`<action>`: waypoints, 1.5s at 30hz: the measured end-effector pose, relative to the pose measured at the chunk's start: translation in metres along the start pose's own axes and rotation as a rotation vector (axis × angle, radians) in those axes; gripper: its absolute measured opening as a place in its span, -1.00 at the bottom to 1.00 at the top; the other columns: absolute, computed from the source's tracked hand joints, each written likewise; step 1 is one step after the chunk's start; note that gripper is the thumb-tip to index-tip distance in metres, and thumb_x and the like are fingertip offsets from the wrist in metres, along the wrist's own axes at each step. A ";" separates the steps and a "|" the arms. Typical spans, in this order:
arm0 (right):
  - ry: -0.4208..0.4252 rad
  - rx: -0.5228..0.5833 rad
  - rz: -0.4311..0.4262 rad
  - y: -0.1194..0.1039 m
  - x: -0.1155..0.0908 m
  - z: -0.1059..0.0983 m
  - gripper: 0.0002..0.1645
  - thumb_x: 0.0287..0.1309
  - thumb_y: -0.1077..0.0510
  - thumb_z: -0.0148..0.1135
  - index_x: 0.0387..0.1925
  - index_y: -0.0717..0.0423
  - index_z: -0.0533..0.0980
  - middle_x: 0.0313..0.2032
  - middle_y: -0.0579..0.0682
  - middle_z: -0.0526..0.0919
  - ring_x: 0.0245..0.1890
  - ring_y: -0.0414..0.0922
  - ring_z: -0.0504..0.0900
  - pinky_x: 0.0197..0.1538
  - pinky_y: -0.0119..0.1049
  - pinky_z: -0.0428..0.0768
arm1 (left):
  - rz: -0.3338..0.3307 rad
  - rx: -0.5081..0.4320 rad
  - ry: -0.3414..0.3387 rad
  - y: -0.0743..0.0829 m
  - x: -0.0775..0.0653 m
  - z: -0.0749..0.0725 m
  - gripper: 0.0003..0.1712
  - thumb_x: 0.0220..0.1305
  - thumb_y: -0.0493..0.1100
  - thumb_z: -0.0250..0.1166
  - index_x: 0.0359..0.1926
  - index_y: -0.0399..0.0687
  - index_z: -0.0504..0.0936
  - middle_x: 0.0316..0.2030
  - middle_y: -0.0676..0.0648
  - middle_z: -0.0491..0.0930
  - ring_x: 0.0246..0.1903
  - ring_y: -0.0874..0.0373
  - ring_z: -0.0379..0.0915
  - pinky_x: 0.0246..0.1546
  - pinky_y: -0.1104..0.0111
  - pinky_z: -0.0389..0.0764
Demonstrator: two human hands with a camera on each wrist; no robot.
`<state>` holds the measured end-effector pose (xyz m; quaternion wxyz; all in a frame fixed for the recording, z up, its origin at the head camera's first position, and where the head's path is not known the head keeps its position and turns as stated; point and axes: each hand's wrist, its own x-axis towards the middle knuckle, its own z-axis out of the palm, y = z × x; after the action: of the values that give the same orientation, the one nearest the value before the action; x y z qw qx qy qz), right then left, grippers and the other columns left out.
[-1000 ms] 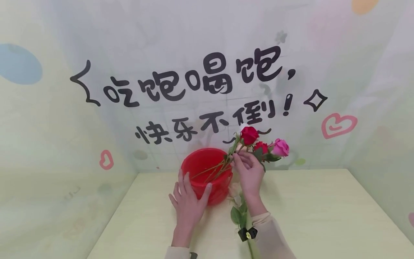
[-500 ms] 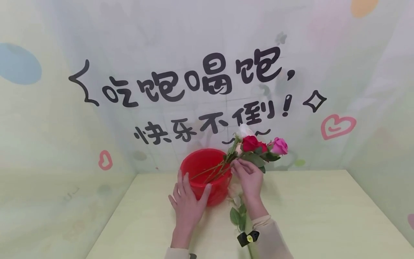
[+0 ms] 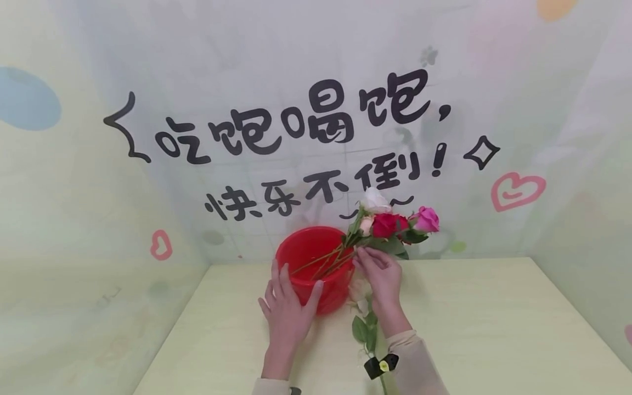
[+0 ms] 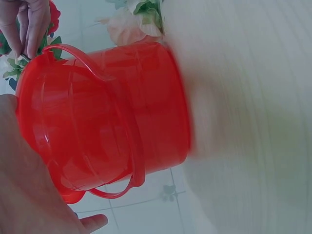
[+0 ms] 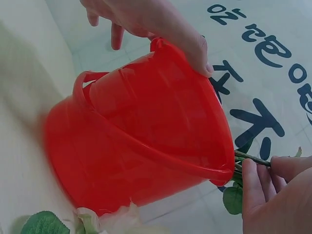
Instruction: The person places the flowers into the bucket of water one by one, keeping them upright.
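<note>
A red bucket (image 3: 336, 296) stands on the table by the back wall, its handle folded down. My left hand (image 3: 288, 315) rests on the near left of its rim, fingers spread and fairly straight. My right hand (image 3: 382, 274) pinches a thin green stem (image 5: 253, 158) between thumb and fingers just outside the right rim. That stem seems to belong to the red rose (image 3: 383, 225). Around it lean a white rose (image 3: 375, 199), a pink rose (image 3: 427, 219) and others, their stems slanting into the bucket.
A pale peach rose (image 3: 359, 289) with green leaves lies on the table (image 3: 222, 329) between the bucket and my right forearm. A black strap piece (image 3: 380, 366) sits beside the right sleeve. The printed wall (image 3: 237, 230) rises right behind the bucket.
My right hand has come down slightly, and the red rose has lowered with it, which uncovers more of the white rose behind. The left hand and the bucket have stayed in place.
</note>
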<state>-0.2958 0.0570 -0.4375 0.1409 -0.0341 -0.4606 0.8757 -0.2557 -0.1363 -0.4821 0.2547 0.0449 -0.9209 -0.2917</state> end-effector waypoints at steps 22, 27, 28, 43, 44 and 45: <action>-0.078 -0.061 0.050 0.004 0.000 -0.007 -0.59 0.34 0.33 0.40 0.10 0.54 0.55 -0.21 0.10 0.81 -0.24 -0.15 0.84 0.00 -0.25 0.76 | -0.010 -0.012 -0.014 0.000 0.001 0.001 0.19 0.29 0.42 0.33 0.67 -0.01 0.00 0.69 -0.02 -0.22 0.53 -0.29 0.01 0.39 -0.51 -0.01; -0.089 -0.045 0.031 0.006 0.001 -0.008 -0.71 0.33 0.38 0.38 0.01 0.50 0.58 -0.22 0.10 0.82 -0.25 -0.12 0.84 -0.01 -0.21 0.77 | -0.012 -0.015 -0.015 0.000 0.000 0.001 0.18 0.30 0.42 0.32 0.67 -0.02 0.00 0.69 -0.02 -0.22 0.53 -0.29 0.01 0.40 -0.51 -0.03; -0.092 -0.044 0.025 0.007 0.001 -0.009 -0.72 0.33 0.38 0.38 -0.01 0.49 0.59 -0.22 0.09 0.82 -0.25 -0.12 0.84 -0.01 -0.20 0.77 | -0.012 -0.015 -0.014 0.000 0.000 0.001 0.18 0.29 0.42 0.32 0.67 -0.02 0.00 0.69 -0.03 -0.22 0.53 -0.29 0.01 0.40 -0.51 -0.03; -0.108 -0.034 0.036 0.013 0.001 -0.014 -0.71 0.35 0.37 0.38 0.03 0.49 0.62 -0.28 0.08 0.80 -0.26 -0.09 0.83 0.02 -0.12 0.75 | -0.002 -0.037 -0.002 0.002 -0.001 0.000 0.19 0.27 0.39 0.37 0.66 -0.03 0.02 0.69 -0.05 -0.20 0.52 -0.29 0.03 0.39 -0.51 -0.01; -0.104 -0.040 0.051 0.012 0.000 -0.014 -0.69 0.35 0.35 0.38 0.05 0.50 0.62 -0.29 0.08 0.80 -0.27 -0.10 0.83 0.03 -0.12 0.75 | -0.005 -0.036 -0.003 0.002 -0.001 0.000 0.19 0.27 0.39 0.37 0.66 -0.03 0.01 0.69 -0.05 -0.20 0.52 -0.29 0.03 0.39 -0.50 0.00; -0.100 -0.040 0.069 0.012 0.000 -0.014 -0.66 0.36 0.34 0.38 0.06 0.50 0.61 -0.30 0.08 0.80 -0.27 -0.09 0.83 0.03 -0.12 0.75 | -0.007 -0.036 -0.004 0.001 -0.001 0.000 0.20 0.27 0.39 0.38 0.66 -0.02 0.01 0.69 -0.04 -0.20 0.52 -0.29 0.03 0.39 -0.50 0.00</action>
<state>-0.2952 0.0621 -0.4552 0.0868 -0.0091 -0.4832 0.8712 -0.2549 -0.1348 -0.4820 0.2525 0.0431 -0.9159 -0.3092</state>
